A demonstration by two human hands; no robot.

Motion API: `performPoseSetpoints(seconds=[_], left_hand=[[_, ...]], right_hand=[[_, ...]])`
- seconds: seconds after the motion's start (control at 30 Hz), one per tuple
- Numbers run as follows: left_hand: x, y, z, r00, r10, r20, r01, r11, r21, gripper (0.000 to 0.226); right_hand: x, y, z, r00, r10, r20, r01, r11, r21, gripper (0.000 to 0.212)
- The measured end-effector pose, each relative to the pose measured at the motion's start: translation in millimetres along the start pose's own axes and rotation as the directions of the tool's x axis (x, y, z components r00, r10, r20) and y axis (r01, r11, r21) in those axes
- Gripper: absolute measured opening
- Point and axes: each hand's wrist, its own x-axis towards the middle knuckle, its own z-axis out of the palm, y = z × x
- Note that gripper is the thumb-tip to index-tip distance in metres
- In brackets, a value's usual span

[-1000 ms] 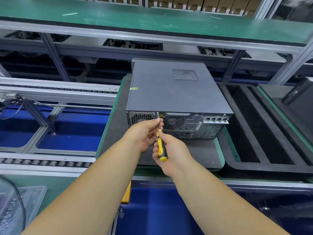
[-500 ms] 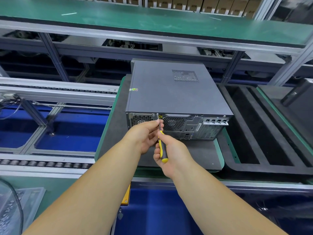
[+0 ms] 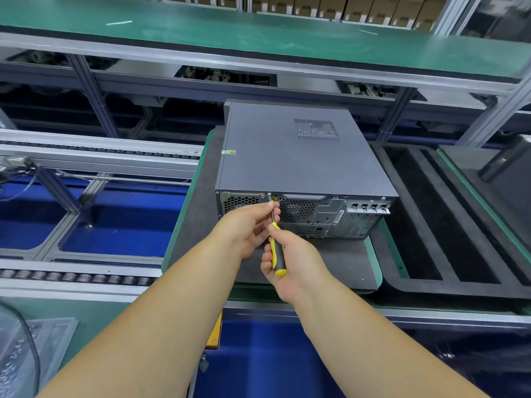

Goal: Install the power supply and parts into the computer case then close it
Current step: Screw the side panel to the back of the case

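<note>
A grey computer case [image 3: 298, 156] lies flat on a dark mat [image 3: 339, 262], its cover panel on and its rear panel facing me. A yellow-and-black screwdriver [image 3: 277, 254] points up at a screw [image 3: 269, 194] on the top edge of the rear panel, beside the power supply grille [image 3: 240, 202]. My right hand [image 3: 290, 261] grips the screwdriver handle. My left hand [image 3: 248, 225] pinches the metal shaft near the tip with thumb and fingers, just below the screw.
A black foam tray [image 3: 448, 225] with long slots sits to the right of the case. Roller conveyor rails [image 3: 86, 156] run on the left over blue flooring. A green shelf [image 3: 258, 35] spans above, with cardboard boxes behind. A clear plastic bag [image 3: 17, 354] lies at bottom left.
Both hands stay at the same screw; the right hand has shifted slightly on the screwdriver handle. The case has not moved.
</note>
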Motion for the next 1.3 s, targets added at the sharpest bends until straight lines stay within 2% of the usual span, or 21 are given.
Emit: performPoseSetpoints(seconds=[0.13,0.27,0.33,0.47,0.6,0.77,0.83,0.93,1.0,1.1,1.2,1.3], left_hand=[[-1.8,-1.0,1.0,0.999,-0.023,-0.031,0.023,1.000,0.000,0.014],[-3.9,0.3,-0.6,0.999,-0.039,0.030,0.039,0.999,-0.013,0.018],[-2.9,0.5,-1.0,1.000,-0.020,0.024,0.019,1.000,0.005,0.016],[-0.4,0.5,0.9,1.000,-0.005,-0.009,0.005,1.000,0.011,0.012],[-1.1,-0.3,0.4,0.997,-0.049,-0.052,0.048,0.999,-0.007,0.015],[-3.7,2.3,1.7,0.999,-0.048,0.010,0.048,0.998,-0.040,0.018],[-2.8,2.9,1.6,1.000,-0.023,0.002,0.023,1.000,-0.012,0.017],[-0.2,3.1,2.4,1.000,-0.007,-0.017,0.007,1.000,-0.003,0.012],[1.0,2.5,3.8,0.999,-0.014,-0.031,0.014,1.000,-0.014,0.010],[2.0,0.5,2.9,0.999,-0.034,-0.038,0.033,0.999,-0.021,0.011],[1.0,0.4,1.1,0.999,-0.051,0.013,0.051,0.998,-0.044,0.016],[1.0,1.5,0.9,0.999,-0.037,0.032,0.039,0.998,-0.047,0.017]], right_hand=[[-1.2,-1.4,1.7,0.999,0.021,-0.037,-0.022,0.999,-0.037,0.032],[0.6,-4.4,2.3,0.997,0.069,-0.031,-0.070,0.997,-0.018,0.044],[0.4,-5.1,2.1,0.997,0.079,-0.006,-0.079,0.997,-0.005,0.042],[-1.1,-2.1,0.3,1.000,0.016,0.004,-0.016,1.000,-0.016,0.020],[-1.1,-3.3,2.4,0.999,0.041,-0.037,-0.042,0.998,-0.042,0.034],[3.3,-5.9,3.5,0.991,0.133,-0.014,-0.133,0.991,0.012,0.048],[3.4,-5.2,2.9,0.993,0.118,0.014,-0.119,0.993,0.021,0.043],[2.4,-2.7,0.7,0.998,0.063,0.026,-0.063,0.998,0.000,0.025],[2.5,-2.8,-1.1,0.999,0.043,0.025,-0.042,0.999,-0.012,0.023],[2.4,-4.6,-0.3,0.999,0.047,0.001,-0.047,0.998,-0.044,0.028],[3.9,-7.2,0.1,0.996,0.078,-0.048,-0.081,0.994,-0.067,0.041],[5.4,-8.8,-1.0,0.995,0.099,-0.020,-0.099,0.995,-0.027,0.044]])
